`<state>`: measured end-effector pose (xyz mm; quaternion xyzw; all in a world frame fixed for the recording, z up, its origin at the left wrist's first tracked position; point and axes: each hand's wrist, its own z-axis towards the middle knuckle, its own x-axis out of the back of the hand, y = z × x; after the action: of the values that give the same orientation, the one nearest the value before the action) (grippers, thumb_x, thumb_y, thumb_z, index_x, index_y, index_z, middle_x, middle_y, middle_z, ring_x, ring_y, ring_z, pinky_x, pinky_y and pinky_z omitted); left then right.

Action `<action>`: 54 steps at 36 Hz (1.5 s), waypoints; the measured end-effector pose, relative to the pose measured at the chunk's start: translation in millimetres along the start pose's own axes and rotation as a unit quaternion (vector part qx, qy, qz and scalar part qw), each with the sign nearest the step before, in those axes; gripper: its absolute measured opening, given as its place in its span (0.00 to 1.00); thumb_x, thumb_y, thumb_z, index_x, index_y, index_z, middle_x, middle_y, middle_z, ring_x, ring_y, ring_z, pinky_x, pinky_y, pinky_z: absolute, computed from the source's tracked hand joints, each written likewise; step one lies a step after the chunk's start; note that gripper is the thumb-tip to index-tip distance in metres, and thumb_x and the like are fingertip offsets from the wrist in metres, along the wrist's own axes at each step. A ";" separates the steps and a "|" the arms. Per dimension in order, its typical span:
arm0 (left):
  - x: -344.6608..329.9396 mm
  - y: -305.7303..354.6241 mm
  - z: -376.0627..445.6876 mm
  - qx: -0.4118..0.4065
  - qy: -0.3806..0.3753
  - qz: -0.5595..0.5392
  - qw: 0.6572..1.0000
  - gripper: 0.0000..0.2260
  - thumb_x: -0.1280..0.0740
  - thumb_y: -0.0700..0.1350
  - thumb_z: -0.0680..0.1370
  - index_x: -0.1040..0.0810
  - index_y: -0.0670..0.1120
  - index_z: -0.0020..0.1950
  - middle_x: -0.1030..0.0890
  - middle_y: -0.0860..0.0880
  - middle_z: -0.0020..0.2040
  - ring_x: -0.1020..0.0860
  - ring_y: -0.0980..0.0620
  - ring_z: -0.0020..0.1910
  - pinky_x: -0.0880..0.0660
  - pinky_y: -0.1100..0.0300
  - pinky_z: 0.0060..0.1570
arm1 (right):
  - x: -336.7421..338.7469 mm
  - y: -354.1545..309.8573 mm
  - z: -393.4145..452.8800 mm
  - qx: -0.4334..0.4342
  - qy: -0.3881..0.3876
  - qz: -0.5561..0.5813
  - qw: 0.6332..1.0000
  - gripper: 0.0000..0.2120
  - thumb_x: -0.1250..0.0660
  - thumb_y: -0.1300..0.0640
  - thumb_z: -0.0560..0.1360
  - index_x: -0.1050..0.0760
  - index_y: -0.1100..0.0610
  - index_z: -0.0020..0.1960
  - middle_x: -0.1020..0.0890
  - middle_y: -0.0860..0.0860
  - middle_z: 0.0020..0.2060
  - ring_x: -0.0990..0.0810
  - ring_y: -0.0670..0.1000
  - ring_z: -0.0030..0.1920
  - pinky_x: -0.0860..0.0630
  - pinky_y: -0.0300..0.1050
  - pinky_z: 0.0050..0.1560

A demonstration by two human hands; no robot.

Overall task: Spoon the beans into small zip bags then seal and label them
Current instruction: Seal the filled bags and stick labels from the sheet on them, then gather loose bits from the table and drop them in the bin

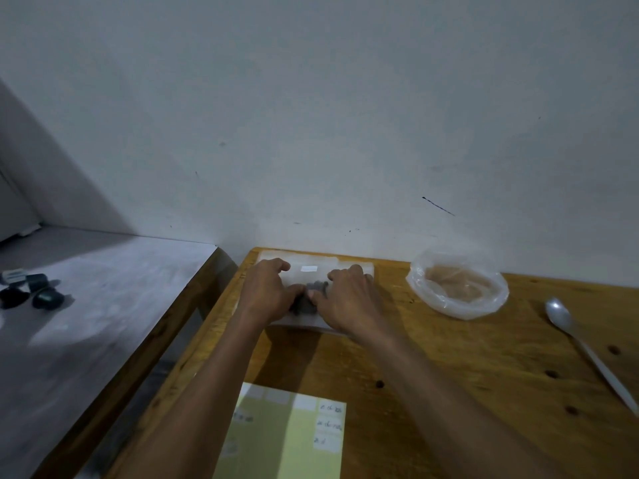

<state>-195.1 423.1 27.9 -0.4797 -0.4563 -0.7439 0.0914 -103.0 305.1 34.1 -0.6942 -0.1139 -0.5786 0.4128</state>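
Bag (313,271) of dark beans (313,292) lies flat on the worktop (449,357), and we have both hands on it. Our left hand (268,292) rests on its left side, fingers curled, thumb pressing toward the beans. Our right hand (347,299) covers its right side, fingertips bent down onto the plastic, thumb pinching near the beans. A white label (308,268) sits on the bag between our hands. To the right of the right hand stands a bowl (458,288), and further right a spoon (584,347). Below our wrists lies a sheet of labels (294,433).
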 end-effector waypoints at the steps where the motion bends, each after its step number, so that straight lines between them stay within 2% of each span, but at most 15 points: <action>1: -0.3 -0.3 0.2 0.000 0.001 -0.001 1.000 0.27 0.25 0.49 0.75 0.25 0.43 0.71 0.22 0.43 0.67 0.23 0.46 0.64 0.27 0.56 0.58 | -0.4 0.5 0.2 0.000 0.002 0.000 1.000 0.25 0.36 0.40 0.78 0.27 0.54 0.69 0.29 0.55 0.66 0.29 0.58 0.65 0.27 0.51 0.56; 12: 1.7 5.2 -6.0 -0.008 0.023 -0.011 1.000 0.23 0.27 0.51 0.76 0.24 0.44 0.69 0.21 0.43 0.67 0.22 0.46 0.62 0.29 0.60 0.53 | -0.6 4.7 -3.5 0.016 0.037 0.023 0.999 0.26 0.35 0.39 0.78 0.28 0.52 0.70 0.27 0.54 0.67 0.27 0.57 0.64 0.23 0.51 0.55; 17: 7.2 20.3 -20.3 -0.029 0.045 -0.024 0.998 0.22 0.27 0.52 0.76 0.23 0.45 0.68 0.22 0.46 0.67 0.23 0.47 0.64 0.27 0.58 0.58 | 9.7 8.7 -17.0 0.019 0.062 0.069 0.995 0.24 0.34 0.42 0.78 0.28 0.51 0.71 0.27 0.52 0.68 0.27 0.55 0.66 0.25 0.49 0.56; 22: 10.0 39.2 -45.5 -0.051 0.068 -0.046 0.995 0.22 0.27 0.53 0.76 0.22 0.45 0.67 0.20 0.47 0.66 0.22 0.49 0.63 0.27 0.58 0.57 | 25.1 21.5 -38.6 0.021 0.083 0.095 0.992 0.22 0.34 0.43 0.78 0.27 0.51 0.69 0.25 0.51 0.65 0.24 0.52 0.63 0.24 0.48 0.53; 25: 7.1 49.4 -64.6 -0.065 0.073 -0.068 0.993 0.22 0.27 0.53 0.76 0.21 0.45 0.66 0.19 0.46 0.64 0.21 0.49 0.61 0.24 0.55 0.57 | 35.3 32.4 -55.6 0.026 0.096 0.109 0.989 0.21 0.34 0.44 0.78 0.26 0.50 0.68 0.24 0.50 0.63 0.25 0.52 0.62 0.23 0.50 0.55; 29: 1.8 61.0 -91.8 -0.081 0.066 -0.078 0.991 0.21 0.28 0.51 0.77 0.21 0.43 0.67 0.19 0.46 0.63 0.21 0.50 0.61 0.27 0.59 0.57 | 50.3 46.0 -79.6 0.027 0.106 0.128 0.986 0.19 0.33 0.45 0.78 0.26 0.51 0.67 0.22 0.50 0.62 0.23 0.51 0.61 0.21 0.52 0.56; 35: -13.4 69.7 -136.3 -0.086 0.065 -0.100 0.989 0.18 0.28 0.52 0.77 0.20 0.45 0.64 0.18 0.48 0.62 0.21 0.52 0.60 0.26 0.61 0.55 | 67.5 72.7 -118.5 0.033 0.114 0.136 0.984 0.17 0.32 0.46 0.78 0.23 0.51 0.64 0.21 0.49 0.59 0.22 0.49 0.57 0.25 0.43 0.50; 39: -29.2 70.9 -165.1 -0.078 0.057 -0.086 0.992 0.15 0.31 0.50 0.79 0.20 0.47 0.64 0.18 0.48 0.61 0.22 0.52 0.60 0.27 0.60 0.56 | 69.5 90.1 -139.6 0.028 0.107 0.141 0.984 0.16 0.32 0.47 0.78 0.23 0.50 0.63 0.22 0.48 0.60 0.23 0.49 0.58 0.23 0.46 0.54; 42: -39.6 71.1 -180.7 -0.070 0.057 -0.075 0.993 0.14 0.32 0.49 0.80 0.20 0.46 0.64 0.18 0.49 0.61 0.22 0.50 0.61 0.27 0.59 0.57 | 67.8 100.8 -153.2 0.024 0.115 0.146 0.982 0.14 0.31 0.48 0.78 0.22 0.49 0.62 0.21 0.47 0.58 0.22 0.48 0.54 0.25 0.43 0.50; 45: -48.5 64.1 -190.0 -0.074 0.065 -0.043 0.994 0.10 0.34 0.46 0.81 0.18 0.47 0.60 0.17 0.49 0.58 0.21 0.49 0.57 0.25 0.55 0.55 | 62.8 109.9 -166.2 0.027 0.125 0.152 0.980 0.11 0.31 0.49 0.78 0.21 0.49 0.59 0.21 0.45 0.54 0.23 0.45 0.51 0.28 0.38 0.46; 49: -56.1 48.3 -193.7 -0.100 0.080 0.004 0.992 0.06 0.35 0.40 0.79 0.18 0.46 0.48 0.17 0.48 0.46 0.20 0.46 0.46 0.23 0.51 0.45 | 52.2 117.6 -180.5 0.052 0.133 0.171 0.975 0.08 0.32 0.52 0.79 0.20 0.49 0.57 0.20 0.43 0.50 0.24 0.39 0.44 0.33 0.27 0.38; 51: -56.4 45.1 -197.0 -0.105 0.077 0.017 0.991 0.07 0.35 0.41 0.80 0.17 0.46 0.49 0.17 0.49 0.46 0.21 0.48 0.46 0.24 0.52 0.46 | 44.8 121.1 -186.7 0.063 0.128 0.183 0.973 0.07 0.31 0.54 0.79 0.19 0.50 0.56 0.21 0.42 0.48 0.26 0.36 0.43 0.33 0.26 0.36; 54: -56.6 42.9 -198.1 -0.092 0.062 0.017 0.994 0.07 0.36 0.42 0.81 0.18 0.47 0.49 0.18 0.50 0.47 0.22 0.50 0.48 0.25 0.54 0.47 | 34.1 125.4 -193.9 0.071 0.113 0.191 0.972 0.07 0.31 0.55 0.79 0.18 0.49 0.56 0.20 0.43 0.48 0.25 0.36 0.44 0.33 0.26 0.39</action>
<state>-265.8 229.8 -16.3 -0.4467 -0.3713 -0.8093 0.0871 -150.4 78.1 7.4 -0.6021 0.0277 -0.5540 0.5743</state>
